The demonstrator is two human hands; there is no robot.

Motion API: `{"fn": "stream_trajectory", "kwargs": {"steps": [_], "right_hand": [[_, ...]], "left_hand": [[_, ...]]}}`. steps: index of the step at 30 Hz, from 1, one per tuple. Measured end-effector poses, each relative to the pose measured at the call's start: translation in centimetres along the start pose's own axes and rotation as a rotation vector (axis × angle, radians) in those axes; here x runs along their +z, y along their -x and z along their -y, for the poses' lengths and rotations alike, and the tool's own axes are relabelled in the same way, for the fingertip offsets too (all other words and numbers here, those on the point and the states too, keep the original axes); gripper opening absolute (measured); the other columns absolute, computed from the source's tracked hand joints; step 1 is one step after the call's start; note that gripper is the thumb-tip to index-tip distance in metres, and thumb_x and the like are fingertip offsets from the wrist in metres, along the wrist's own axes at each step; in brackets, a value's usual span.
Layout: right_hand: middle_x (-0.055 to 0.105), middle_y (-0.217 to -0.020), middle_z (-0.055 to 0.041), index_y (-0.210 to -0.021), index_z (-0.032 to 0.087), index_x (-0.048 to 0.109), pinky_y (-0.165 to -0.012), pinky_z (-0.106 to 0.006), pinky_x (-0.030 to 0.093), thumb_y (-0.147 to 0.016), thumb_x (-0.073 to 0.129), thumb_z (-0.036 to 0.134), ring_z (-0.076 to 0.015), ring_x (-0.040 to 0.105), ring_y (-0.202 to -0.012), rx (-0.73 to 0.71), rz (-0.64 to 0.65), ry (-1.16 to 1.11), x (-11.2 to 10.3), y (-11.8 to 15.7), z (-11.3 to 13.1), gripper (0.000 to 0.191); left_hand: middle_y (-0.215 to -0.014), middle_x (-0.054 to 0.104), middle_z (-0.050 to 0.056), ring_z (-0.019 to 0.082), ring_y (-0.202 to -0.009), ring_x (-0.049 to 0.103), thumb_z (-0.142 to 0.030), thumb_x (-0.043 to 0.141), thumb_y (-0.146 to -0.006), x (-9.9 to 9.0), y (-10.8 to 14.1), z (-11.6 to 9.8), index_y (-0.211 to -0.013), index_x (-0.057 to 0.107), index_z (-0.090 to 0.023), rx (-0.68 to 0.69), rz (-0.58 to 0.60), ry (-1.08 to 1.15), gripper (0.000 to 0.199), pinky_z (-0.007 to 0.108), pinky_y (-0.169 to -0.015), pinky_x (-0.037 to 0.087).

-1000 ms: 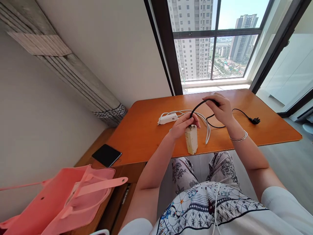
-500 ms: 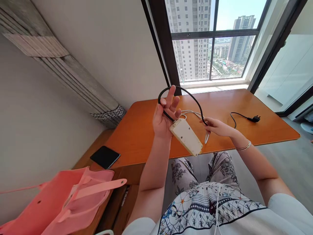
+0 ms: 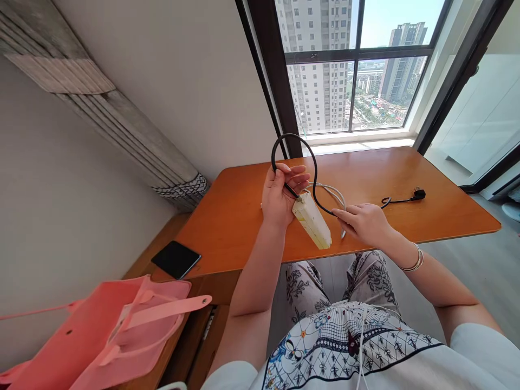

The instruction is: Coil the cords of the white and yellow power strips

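Observation:
A yellowed white power strip (image 3: pixel 312 221) hangs tilted over the table's front edge, its black power cord (image 3: pixel 314 162) leaving the upper end. My left hand (image 3: pixel 281 195) is closed on that cord just above the strip, thumb pressed against the fingers. From there the cord rises in a loop and comes down to my right hand (image 3: pixel 361 222), whose fingertips pinch it. Beyond my right hand the cord runs on to a black plug (image 3: pixel 418 194) lying on the table. A white cable (image 3: pixel 331 190) lies behind the strip, its end close to my right fingers.
The brown wooden table (image 3: pixel 231 216) reaches to the window. A black tablet or phone (image 3: pixel 176 259) lies at its left front corner. Nearby is a pink bag (image 3: pixel 122 330) with a strap. A grey curtain (image 3: pixel 134 124) hangs at the left wall.
The power strip has turned from its flat, screw-holed face to a narrower side. My left fingers have curled in around the cord, the loop has shifted, and the plug has slid slightly left and turned.

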State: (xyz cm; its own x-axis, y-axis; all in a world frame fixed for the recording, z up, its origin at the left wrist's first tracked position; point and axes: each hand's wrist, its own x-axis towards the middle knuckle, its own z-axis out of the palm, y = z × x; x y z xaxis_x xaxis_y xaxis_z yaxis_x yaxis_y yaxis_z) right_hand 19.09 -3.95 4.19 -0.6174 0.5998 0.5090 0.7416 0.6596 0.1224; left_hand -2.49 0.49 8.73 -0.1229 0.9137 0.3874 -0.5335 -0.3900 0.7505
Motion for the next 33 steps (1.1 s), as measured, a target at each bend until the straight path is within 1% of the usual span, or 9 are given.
{"fn": "stream_trajectory", "kwargs": {"steps": [4,8,11,14,18,21,24,28,33], "right_hand": [[0.064,-0.069,-0.0018,-0.104,0.018,0.073,-0.061,-0.028,0.033,-0.1,0.05,0.028,-0.0128,0.053,-0.063,-0.165,-0.214,-0.062,-1.9,-0.4,0.5,0.026],[0.06,-0.067,-0.0009,-0.101,0.018,0.072,-0.061,-0.027,0.035,-0.102,0.047,0.029,-0.0125,0.052,-0.062,-0.232,-0.272,-0.177,-3.8,-1.6,1.0,0.027],[0.062,-0.076,-0.0031,-0.104,0.021,0.072,-0.065,-0.027,0.04,-0.102,0.045,0.031,-0.0138,0.056,-0.071,-0.232,-0.265,-0.28,-4.5,-2.7,1.1,0.028],[0.061,-0.089,-0.0063,-0.1,0.021,0.073,-0.072,-0.03,0.047,-0.101,0.046,0.03,-0.016,0.058,-0.08,-0.215,-0.275,-0.378,-4.9,-3.7,1.0,0.028],[0.059,-0.11,-0.0097,-0.096,0.024,0.072,-0.093,-0.045,0.047,-0.096,0.056,0.033,-0.0238,0.056,-0.106,-0.11,-0.372,-0.44,-4.9,-4.7,0.5,0.019],[0.056,-0.126,-0.0114,-0.107,0.024,0.068,-0.102,-0.05,0.043,-0.091,0.063,0.037,-0.0285,0.051,-0.121,-0.008,-0.445,-0.496,-4.3,-5.3,-0.1,0.021],[0.063,-0.11,-0.0093,-0.114,0.021,0.064,-0.091,-0.041,0.049,-0.093,0.062,0.038,-0.0225,0.059,-0.103,0.036,-0.371,-0.621,-3.5,-5.7,-0.7,0.027],[0.063,-0.087,-0.0041,-0.097,0.019,0.069,-0.077,-0.032,0.048,-0.096,0.058,0.036,-0.016,0.059,-0.082,0.055,-0.298,-0.669,-2.8,-5.7,-1.1,0.02],[0.062,-0.081,-0.0025,-0.092,0.018,0.072,-0.067,-0.027,0.042,-0.094,0.061,0.035,-0.0127,0.054,-0.074,0.098,-0.309,-0.755,-2.7,-5.7,-1.2,0.02]], "left_hand": [[-0.116,0.074,0.009,0.024,-0.107,0.072,-0.047,0.075,-0.081,0.4,0.5,0.7,-0.084,0.062,-0.02,-0.021,0.166,-0.101,0.03,0.038,-0.095,0.057],[-0.129,0.068,0.013,0.028,-0.113,0.069,-0.046,0.079,-0.077,0.7,0.9,1.2,-0.082,0.066,-0.017,-0.072,0.343,-0.187,0.032,0.041,-0.1,0.053],[-0.104,0.075,0.01,0.025,-0.097,0.073,-0.049,0.078,-0.077,0.9,1.2,1.6,-0.083,0.067,-0.017,-0.162,0.404,-0.2,0.034,0.036,-0.088,0.056],[-0.08,0.072,0.003,0.017,-0.079,0.071,-0.05,0.078,-0.075,1.0,1.6,2.0,-0.083,0.068,-0.019,-0.189,0.389,-0.218,0.034,0.026,-0.072,0.055],[-0.064,0.065,-0.002,0.009,-0.048,0.057,-0.052,0.079,-0.071,1.2,2.2,2.5,-0.086,0.067,-0.018,-0.292,0.41,-0.158,0.039,0.02,-0.044,0.043],[-0.049,0.056,-0.005,0.008,-0.033,0.045,-0.05,0.078,-0.071,1.5,2.6,2.8,-0.086,0.065,-0.016,-0.417,0.487,-0.073,0.039,0.02,-0.035,0.032],[-0.039,0.047,-0.008,0.005,-0.027,0.035,-0.049,0.071,-0.079,1.7,2.8,2.8,-0.081,0.063,-0.015,-0.486,0.474,-0.004,0.036,0.02,-0.038,0.036],[-0.035,0.043,-0.006,0.005,-0.024,0.026,-0.061,0.054,-0.09,2.0,2.7,2.7,-0.079,0.063,-0.014,-0.568,0.415,0.042,0.049,0.02,-0.035,0.033],[-0.036,0.047,-0.004,0.006,-0.024,0.031,-0.066,0.05,-0.09,1.7,2.5,2.9,-0.08,0.064,-0.014,-0.597,0.424,0.048,0.055,0.021,-0.038,0.038]]}}
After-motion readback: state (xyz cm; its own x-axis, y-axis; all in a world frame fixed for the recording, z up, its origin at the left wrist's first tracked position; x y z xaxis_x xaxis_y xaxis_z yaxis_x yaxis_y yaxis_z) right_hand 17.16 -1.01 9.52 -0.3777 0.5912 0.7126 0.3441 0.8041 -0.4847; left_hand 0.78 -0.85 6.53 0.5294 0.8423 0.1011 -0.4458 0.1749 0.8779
